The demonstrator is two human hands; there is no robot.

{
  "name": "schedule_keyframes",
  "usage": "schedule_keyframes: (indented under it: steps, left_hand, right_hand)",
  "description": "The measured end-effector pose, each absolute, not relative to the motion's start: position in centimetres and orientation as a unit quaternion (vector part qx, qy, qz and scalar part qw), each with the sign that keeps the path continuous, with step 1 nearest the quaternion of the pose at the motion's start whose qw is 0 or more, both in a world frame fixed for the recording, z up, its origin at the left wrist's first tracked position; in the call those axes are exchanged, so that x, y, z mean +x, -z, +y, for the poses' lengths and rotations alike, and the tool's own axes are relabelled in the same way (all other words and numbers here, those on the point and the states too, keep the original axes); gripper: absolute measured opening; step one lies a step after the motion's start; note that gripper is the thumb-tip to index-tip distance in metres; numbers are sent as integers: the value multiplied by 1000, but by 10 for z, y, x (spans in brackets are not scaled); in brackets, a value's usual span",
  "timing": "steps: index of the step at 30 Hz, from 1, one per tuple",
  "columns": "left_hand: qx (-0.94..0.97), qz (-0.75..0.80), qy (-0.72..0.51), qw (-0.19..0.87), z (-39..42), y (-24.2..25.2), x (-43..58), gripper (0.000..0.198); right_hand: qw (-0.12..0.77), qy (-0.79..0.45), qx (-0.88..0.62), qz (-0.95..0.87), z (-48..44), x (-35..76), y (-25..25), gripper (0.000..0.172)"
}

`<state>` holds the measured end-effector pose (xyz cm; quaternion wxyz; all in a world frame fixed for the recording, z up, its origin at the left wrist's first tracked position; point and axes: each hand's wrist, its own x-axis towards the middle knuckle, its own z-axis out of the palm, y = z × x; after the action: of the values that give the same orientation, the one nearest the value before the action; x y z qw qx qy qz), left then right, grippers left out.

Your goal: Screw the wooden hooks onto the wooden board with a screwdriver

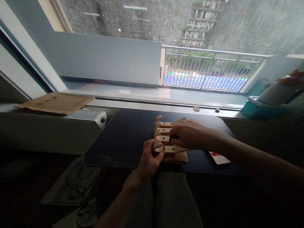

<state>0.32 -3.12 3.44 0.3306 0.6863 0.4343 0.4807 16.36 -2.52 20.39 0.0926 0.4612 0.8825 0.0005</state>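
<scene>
Several pale wooden hooks with dark screws or holes lie in a row on a wooden board (181,158) on the dark table. My left hand (151,157) grips the nearest wooden hook (169,149), its thumb by the front edge and its fingers at the curved end. Closed above the row, my right hand (184,133) holds a thin dark tool (167,142), whose tip points down at the screw near the curved end of that hook. Most of the tool is hidden by the fingers.
The dark table (123,139) stands by a window. A red and white card (219,158) lies at its right. On the sill are a tape roll (196,109), a small dark object (217,110) and a teal box (258,109). A brown envelope (57,102) is at left.
</scene>
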Motion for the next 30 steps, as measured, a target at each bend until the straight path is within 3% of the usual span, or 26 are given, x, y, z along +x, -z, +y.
schedule_keyframes:
  steps: [13,30]
  left_hand:
    - [655,438,-504,353,-34,-31,6,33]
    - [667,431,-493,356,-32,-29,3,26]
  right_hand:
    - [155,14,478,865,-27,148,-222,22]
    - [179,11,452,874,-23,139,-226,15]
